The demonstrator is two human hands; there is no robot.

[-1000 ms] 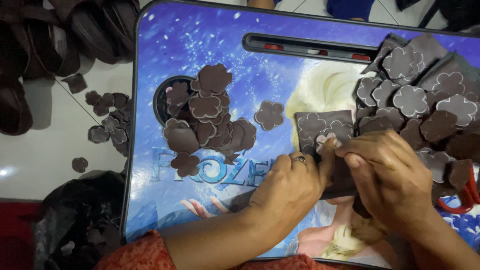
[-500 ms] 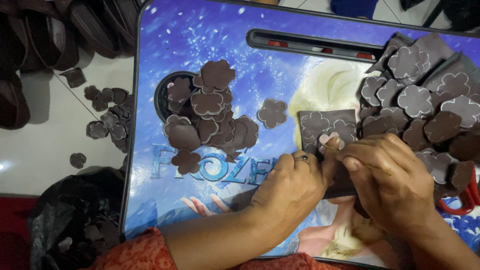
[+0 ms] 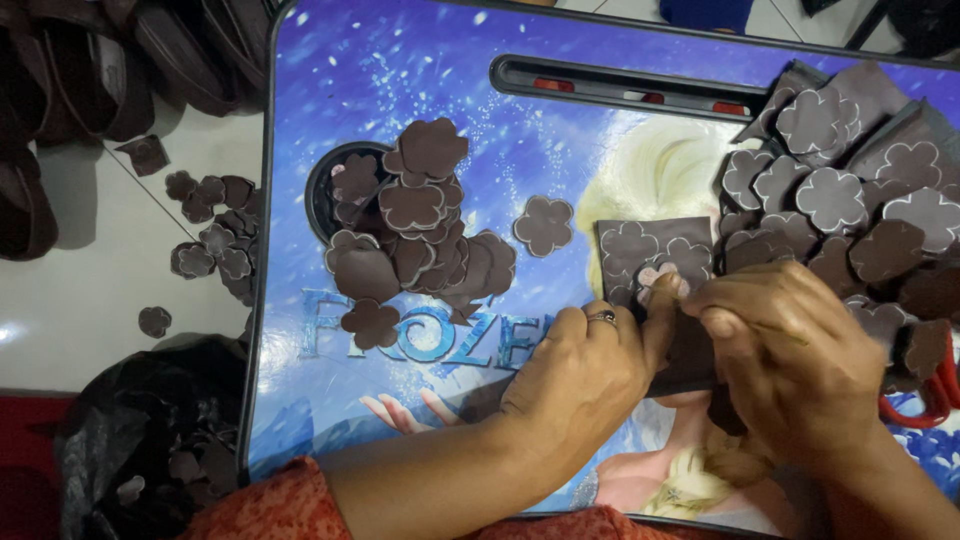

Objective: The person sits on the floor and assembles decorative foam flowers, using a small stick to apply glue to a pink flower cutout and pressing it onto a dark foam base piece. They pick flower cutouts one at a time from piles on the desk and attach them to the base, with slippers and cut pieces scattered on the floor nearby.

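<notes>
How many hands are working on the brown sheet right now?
2. The left hand presses its fingers on the brown sheet at the lap table's middle; the right hand grips the sheet's lower right part. No other hands show.

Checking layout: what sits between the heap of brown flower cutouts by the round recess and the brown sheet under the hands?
One loose brown flower cutout on the blue tray, touching neither the heap nor the sheet. Head view.

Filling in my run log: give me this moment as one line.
left hand: presses brown sheet | right hand: on sheet, grip hidden | flower cutouts: piled on blue tray | uncut pieces: stacked at right
</notes>
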